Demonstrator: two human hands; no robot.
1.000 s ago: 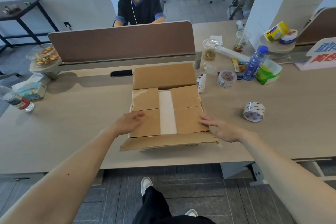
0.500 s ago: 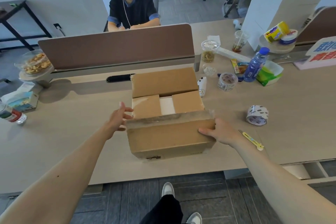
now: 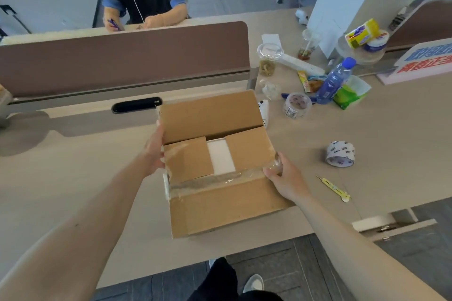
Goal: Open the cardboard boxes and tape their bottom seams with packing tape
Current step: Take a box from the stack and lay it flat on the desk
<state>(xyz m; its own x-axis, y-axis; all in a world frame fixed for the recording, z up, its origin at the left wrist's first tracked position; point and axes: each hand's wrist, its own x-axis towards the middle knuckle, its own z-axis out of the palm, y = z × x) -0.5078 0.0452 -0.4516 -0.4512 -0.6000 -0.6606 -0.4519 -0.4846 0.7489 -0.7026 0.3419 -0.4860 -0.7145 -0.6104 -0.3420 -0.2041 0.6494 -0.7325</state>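
Head view. Cardboard box [image 3: 220, 173]: on the table [image 3: 73, 178], between our hands, far flap raised, long axis left to right. Left hand [image 3: 154, 151]: fingers straight, pressed to the box's left wall. Right hand [image 3: 283, 178]: fingers curled over the box's near right corner. Packing tape roll [image 3: 340, 154]: right of the box, apart, nearer our right hand, with bare table between. Yellow cutter [image 3: 333, 189]: also right of the box.

Both bare arms are stretched forward from the lower corners of the frame toward its centre. The left hand [image 3: 153, 151] is laid with straight fingers against the left side of the cardboard box [image 3: 227, 205]. The right hand [image 3: 285, 179] is curled round the box's right upper corner.
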